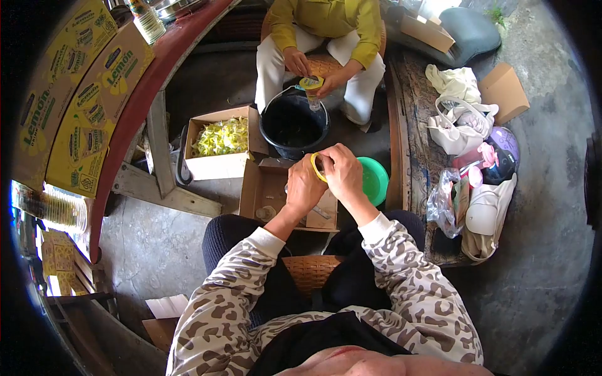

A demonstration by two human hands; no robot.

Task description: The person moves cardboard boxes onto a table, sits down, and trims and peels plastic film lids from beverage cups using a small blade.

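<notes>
Both my hands are raised in front of me over an open cardboard box (249, 191). Between them is a plastic cup with a yellow rim (318, 168). My left hand (305, 185) is wrapped round its side, and most of the cup is hidden by the fingers. The fingers of my right hand (344, 173) pinch at the rim from the other side. Inside the box beneath lie a clear cup (265, 214) and a few small items that I cannot make out. Just right of my right hand is a green basin (375, 180).
Opposite, a person in a yellow top (332, 25) holds a yellow-lidded cup (311, 83) above a black bucket (293, 150). A carton (216, 168) holds yellow-green scraps. Lemon drink cartons (94, 119) stand on the left table; bags (461, 128) lie at right.
</notes>
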